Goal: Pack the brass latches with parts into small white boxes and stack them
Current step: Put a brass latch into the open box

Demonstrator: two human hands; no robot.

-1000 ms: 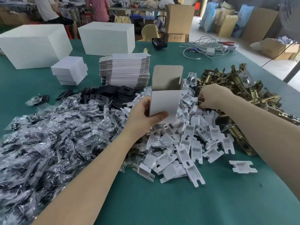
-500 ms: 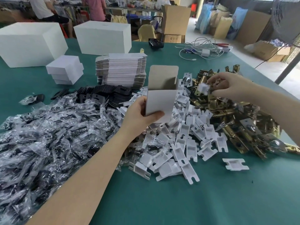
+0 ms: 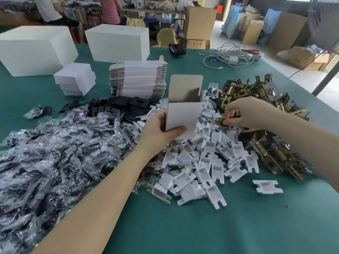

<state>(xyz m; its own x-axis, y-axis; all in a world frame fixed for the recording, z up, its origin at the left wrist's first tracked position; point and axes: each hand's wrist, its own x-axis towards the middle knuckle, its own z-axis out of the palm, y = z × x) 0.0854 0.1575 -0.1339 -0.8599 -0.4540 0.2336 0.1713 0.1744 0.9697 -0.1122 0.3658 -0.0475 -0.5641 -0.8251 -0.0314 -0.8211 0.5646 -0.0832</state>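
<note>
Gripping a small white box (image 3: 183, 118) upright above the middle of the heaps, the left hand (image 3: 159, 131) has its thumb curled across the smooth near face and its fingers wrapped behind. The box is thin card, white outside and grey-brown inside, its top flap standing open with rounded corners.

Just to the right, the right hand (image 3: 245, 112) pinches a brass latch (image 3: 221, 121) between thumb and fingers, low over the near-left edge of the pile of brass latches (image 3: 264, 143), which are shiny tubular bodies with flat plates, tangled together.

Between the hands and nearer lies a heap of white plastic inserts (image 3: 207, 162), matte, moulded, with notched ends; one insert (image 3: 266, 186) sits apart on the right. On the left spreads a crinkled mass of clear bags (image 3: 55, 153) holding dark parts, glossy and wrinkled. Behind them is a row of flat black plates (image 3: 117, 107).

Further off stand a tall stack of flat box blanks (image 3: 137, 79), a short stack of closed small boxes (image 3: 75, 79) and two big white cartons (image 3: 117, 43). White cables (image 3: 229, 55) coil at the far right.

The green surface (image 3: 201, 226) feels like felt cloth; its near right part and the strip along the right edge give open room. No writing can be read.
</note>
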